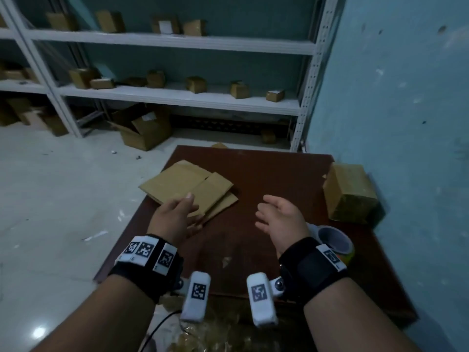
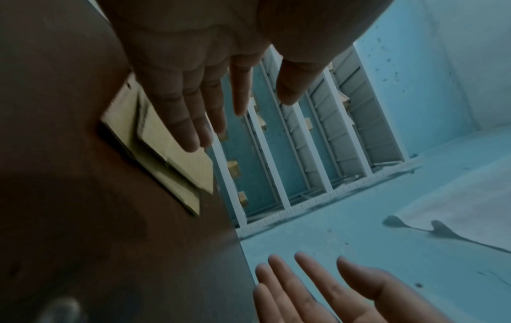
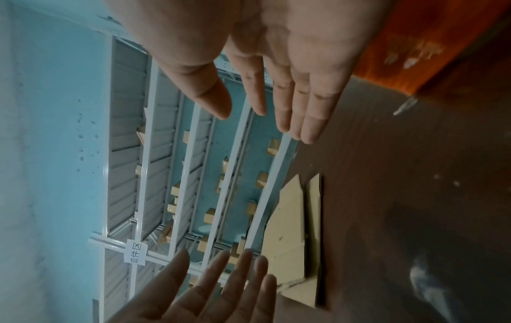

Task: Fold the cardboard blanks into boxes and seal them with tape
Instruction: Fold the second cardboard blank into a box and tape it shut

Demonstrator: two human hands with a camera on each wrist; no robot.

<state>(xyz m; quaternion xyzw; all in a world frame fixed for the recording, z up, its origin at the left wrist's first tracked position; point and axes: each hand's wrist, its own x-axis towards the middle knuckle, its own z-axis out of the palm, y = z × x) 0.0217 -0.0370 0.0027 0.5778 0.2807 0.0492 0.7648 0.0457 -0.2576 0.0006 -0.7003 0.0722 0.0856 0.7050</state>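
Both hands are empty, fingers straight and loosely spread: left hand (image 1: 175, 217) hovers over the near edge of the flat cardboard blanks (image 1: 187, 186), right hand (image 1: 281, 219) over bare table (image 1: 266, 168). Only the head view catches the folded box (image 1: 349, 194) and tape roll (image 1: 335, 241) on the right. Right wrist view shows a label on the shelving (image 1: 177, 95). Blue walls, pale floor.
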